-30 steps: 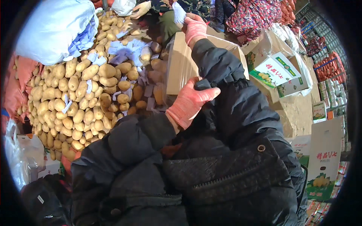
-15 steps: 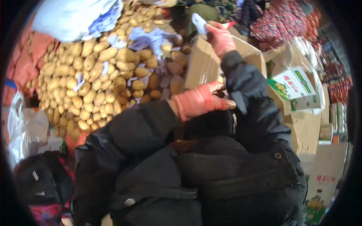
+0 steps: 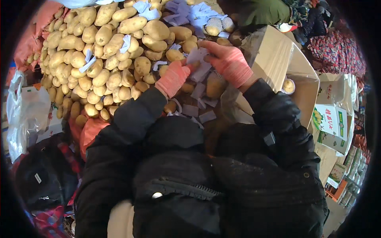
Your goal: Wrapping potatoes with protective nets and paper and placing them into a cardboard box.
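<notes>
Head view: the reference for all positions is the carton (image 3: 274, 53), which is open and has a netted potato (image 3: 288, 86) inside, against its right wall. Wrap (image 3: 198, 65), a thin lilac piece, is located left of the carton, suspended between both hands and clear of the carton wall. Left hand (image 3: 174, 78), in a coral glove, is on the side of the wrap farther from the carton; its thumb and fingertips are closed together on the wrap's left edge, with little or no gap. Right hand (image 3: 230, 63), in a matching glove, is just beside the carton's left edge. Its forefinger extends along the wrap's upper edge and its thumb is bent below, partly spread; both touch the wrap, but whether they pinch it cannot be determined. Potato heap (image 3: 99, 75) lies left of the carton, past the left hand. Loose lilac pieces (image 3: 207, 116) lie left of the carton, on the wearer's side of the wrap. Printed box (image 3: 331, 121) stands to the right of the carton.
</notes>
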### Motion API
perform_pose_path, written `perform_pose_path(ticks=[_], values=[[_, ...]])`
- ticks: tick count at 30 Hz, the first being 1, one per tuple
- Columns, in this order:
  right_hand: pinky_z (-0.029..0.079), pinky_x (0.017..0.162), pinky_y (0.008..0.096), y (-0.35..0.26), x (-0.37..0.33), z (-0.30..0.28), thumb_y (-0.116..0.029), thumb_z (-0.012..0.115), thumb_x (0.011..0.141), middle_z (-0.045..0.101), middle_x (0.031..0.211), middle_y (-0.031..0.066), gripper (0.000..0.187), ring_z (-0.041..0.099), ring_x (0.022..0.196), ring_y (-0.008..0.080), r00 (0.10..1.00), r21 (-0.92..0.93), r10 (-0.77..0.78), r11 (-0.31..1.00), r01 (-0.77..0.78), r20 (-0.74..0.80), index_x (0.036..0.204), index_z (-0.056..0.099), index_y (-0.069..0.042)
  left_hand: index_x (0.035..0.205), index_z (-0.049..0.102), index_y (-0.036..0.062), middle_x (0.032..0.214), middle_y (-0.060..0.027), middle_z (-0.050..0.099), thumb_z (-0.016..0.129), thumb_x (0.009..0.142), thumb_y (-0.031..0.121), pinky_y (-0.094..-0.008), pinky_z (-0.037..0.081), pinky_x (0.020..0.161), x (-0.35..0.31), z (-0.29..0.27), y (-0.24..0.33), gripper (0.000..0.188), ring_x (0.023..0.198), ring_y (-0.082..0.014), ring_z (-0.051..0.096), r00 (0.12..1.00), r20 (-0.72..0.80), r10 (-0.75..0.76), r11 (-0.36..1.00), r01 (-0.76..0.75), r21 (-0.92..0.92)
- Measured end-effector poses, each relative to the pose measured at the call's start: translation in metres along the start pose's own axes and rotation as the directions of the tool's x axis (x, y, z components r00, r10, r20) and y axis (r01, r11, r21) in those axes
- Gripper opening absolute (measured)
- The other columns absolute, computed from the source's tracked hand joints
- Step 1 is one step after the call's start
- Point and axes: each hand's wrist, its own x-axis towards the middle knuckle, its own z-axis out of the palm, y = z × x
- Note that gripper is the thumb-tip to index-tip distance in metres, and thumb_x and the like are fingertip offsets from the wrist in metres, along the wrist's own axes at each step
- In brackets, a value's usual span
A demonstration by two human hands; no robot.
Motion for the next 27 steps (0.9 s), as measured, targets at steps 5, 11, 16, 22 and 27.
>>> perform_pose_path(ticks=[5, 11, 16, 22, 27], values=[[0.054, 0.067, 0.0311, 0.026, 0.005, 0.029, -0.009, 0.071, 0.083, 0.07, 0.099, 0.0086, 0.047, 0.067, 0.078, 0.0157, 0.897, 0.498, 0.333, 0.747, -0.44, 0.293, 0.129, 0.059, -0.009, 0.113, 0.066, 0.0012, 0.091, -0.0037, 0.067, 0.057, 0.098, 0.029, -0.0309, 0.048, 0.074, 0.024, -0.003, -0.079, 0.033, 0.084, -0.0103, 0.058, 0.994, -0.1, 0.042, 0.995, -0.051, -0.091], [0.042, 0.103, 0.0293, 0.068, 0.001, 0.037, -0.003, 0.071, 0.08, 0.058, 0.129, 0.0092, 0.07, 0.053, 0.12, 0.015, 0.894, 0.413, 0.211, 0.828, -0.378, 0.395, 0.144, 0.042, -0.002, 0.107, 0.067, 0.0068, 0.099, -0.0112, 0.064, 0.067, 0.088, 0.027, -0.038, 0.05, 0.075, 0.051, -0.012, -0.148, 0.027, 0.089, -0.0256, 0.062, 0.948, -0.111, 0.298, 0.805, -0.187, 0.563], [0.045, 0.097, 0.0279, 0.073, 0.001, 0.027, 0.0, 0.065, 0.081, 0.055, 0.133, 0.0078, 0.075, 0.055, 0.113, 0.0138, 0.923, 0.367, 0.211, 0.871, -0.327, 0.322, 0.15, 0.036, -0.005, 0.12, 0.059, 0.0079, 0.122, -0.014, 0.057, 0.07, 0.077, 0.022, -0.0448, 0.048, 0.093, 0.074, -0.053, -0.205, 0.046, 0.11, -0.0382, 0.055, 0.995, 0.001, 0.1, 0.236, -0.025, 0.971], [0.044, 0.099, 0.0307, 0.039, 0.008, 0.014, -0.003, 0.057, 0.086, 0.059, 0.132, 0.0129, 0.06, 0.055, 0.118, 0.0169, 0.99, 0.263, 0.084, 0.959, -0.111, 0.109, 0.145, 0.046, -0.006, 0.121, 0.058, 0.0045, 0.117, -0.0238, 0.061, 0.072, 0.079, 0.038, -0.0442, 0.05, 0.09, 0.037, -0.08, -0.15, 0.055, 0.108, -0.0419, 0.059, 0.991, -0.071, 0.115, 0.491, 0.006, 0.871], [0.038, 0.107, 0.0423, -0.05, 0.023, 0.024, -0.033, 0.067, 0.087, 0.05, 0.138, 0.024, 0.059, 0.046, 0.129, 0.0426, 0.749, -0.112, -0.662, 0.748, 0.655, -0.041, 0.136, 0.052, -0.004, 0.122, 0.054, 0.005, 0.106, -0.0179, 0.063, 0.058, 0.09, 0.044, -0.0435, 0.053, 0.078, -0.064, -0.048, 0.028, 0.051, 0.093, -0.0313, 0.063, 0.979, -0.198, -0.044, 0.876, -0.057, -0.478]])
